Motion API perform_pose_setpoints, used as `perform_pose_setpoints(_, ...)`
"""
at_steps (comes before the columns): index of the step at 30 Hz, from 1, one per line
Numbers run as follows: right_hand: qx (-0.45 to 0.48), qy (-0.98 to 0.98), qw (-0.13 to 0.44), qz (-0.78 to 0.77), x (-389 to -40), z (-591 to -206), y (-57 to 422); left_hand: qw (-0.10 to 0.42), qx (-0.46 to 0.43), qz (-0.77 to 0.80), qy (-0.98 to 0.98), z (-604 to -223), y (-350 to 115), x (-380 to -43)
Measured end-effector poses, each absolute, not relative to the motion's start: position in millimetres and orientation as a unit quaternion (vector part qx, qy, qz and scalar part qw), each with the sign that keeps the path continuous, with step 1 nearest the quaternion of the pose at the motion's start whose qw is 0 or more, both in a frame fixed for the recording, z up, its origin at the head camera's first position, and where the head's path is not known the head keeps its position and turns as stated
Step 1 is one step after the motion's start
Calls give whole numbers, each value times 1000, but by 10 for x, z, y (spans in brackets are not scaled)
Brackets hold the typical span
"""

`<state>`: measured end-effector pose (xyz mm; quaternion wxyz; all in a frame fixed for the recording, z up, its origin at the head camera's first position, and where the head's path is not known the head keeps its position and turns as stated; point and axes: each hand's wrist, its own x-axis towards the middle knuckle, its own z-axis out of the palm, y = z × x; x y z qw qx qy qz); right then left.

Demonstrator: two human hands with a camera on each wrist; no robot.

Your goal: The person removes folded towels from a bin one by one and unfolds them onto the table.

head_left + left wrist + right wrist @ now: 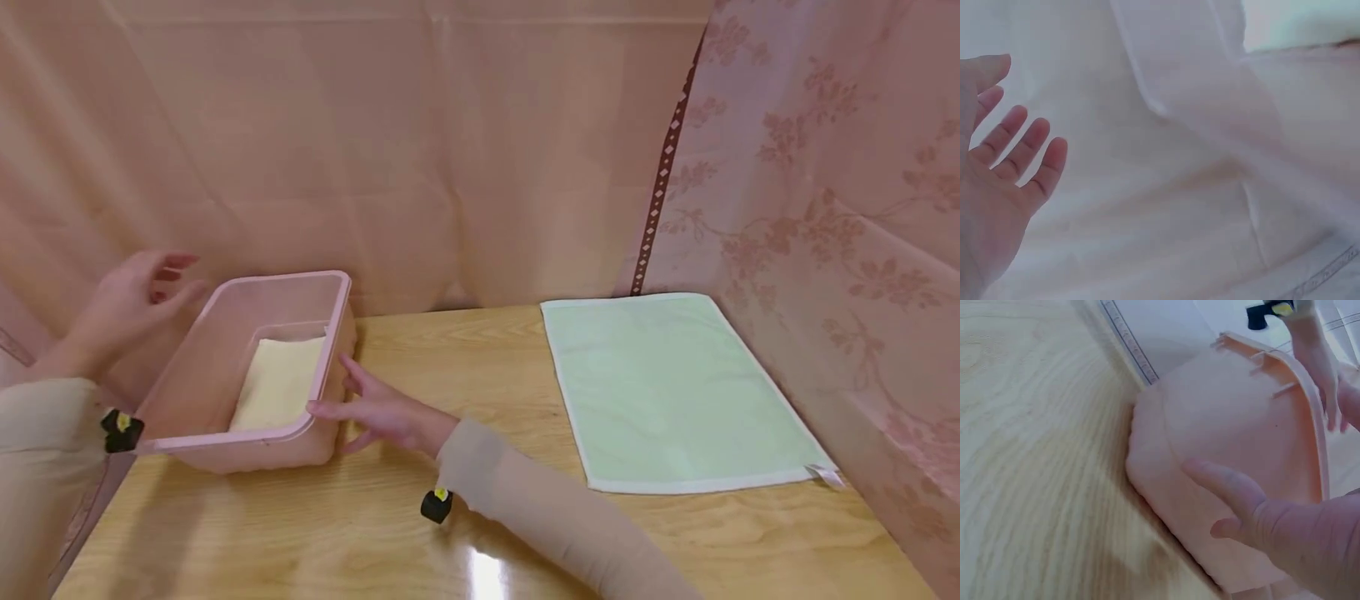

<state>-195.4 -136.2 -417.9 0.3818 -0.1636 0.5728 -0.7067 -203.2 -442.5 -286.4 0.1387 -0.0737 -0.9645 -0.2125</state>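
Observation:
A pink plastic bin (332, 367) stands at the left of the wooden table. Inside it lies a pale yellow cloth (281, 379), seemingly folded. My left hand (138, 304) hovers beside the bin's far left rim, fingers relaxed and holding nothing; the left wrist view shows the hand (1007, 175) apart from the blurred bin. My right hand (390, 415) is spread at the bin's right wall, with the thumb by the rim. In the right wrist view, fingers (1225, 484) lie against or very near the outer wall (1210, 419); contact is hard to confirm.
A light green towel (675, 392) with white edging lies flat on the right of the table (465, 350). Pink curtains (450, 150) hang behind, and floral fabric (847, 208) borders the right side. Small black devices (437, 505) sit at both wrists.

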Motion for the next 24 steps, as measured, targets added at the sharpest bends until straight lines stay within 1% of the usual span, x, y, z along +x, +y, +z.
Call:
perform_pose_setpoints(5,-170,568,385,-707,-1910,-4259,-1427,117,-126,-152,-973,-3036,-4269,-2299)
perform_pose_setpoints(9,-188,560,390,-707,-1845,-4319,-1492,73,-129,-120,-982,-3177,-4240,-2474)
perform_pose_setpoints(13,-191,544,404,-710,-1762,-4342,-1581,31,-138,-102,-985,-3313,-4284,-2579)
perform_pose_setpoints(17,-190,537,378,-730,-1707,-4312,-1667,14,-171,-90,-981,-3477,-4319,-2657)
perform_pose_setpoints(19,-194,535,356,-741,-1701,-4287,-1692,21,-188,-69,-979,-3567,-4330,-2705)
perform_pose_setpoints(22,-194,536,337,-749,-1713,-4255,-1708,2,-201,-49,-978,-3643,-4334,-2778)
perform_pose_setpoints(24,-188,540,334,-749,-1721,-4244,-1704,-28,-206,-39,-977,-3683,-4348,-2851)
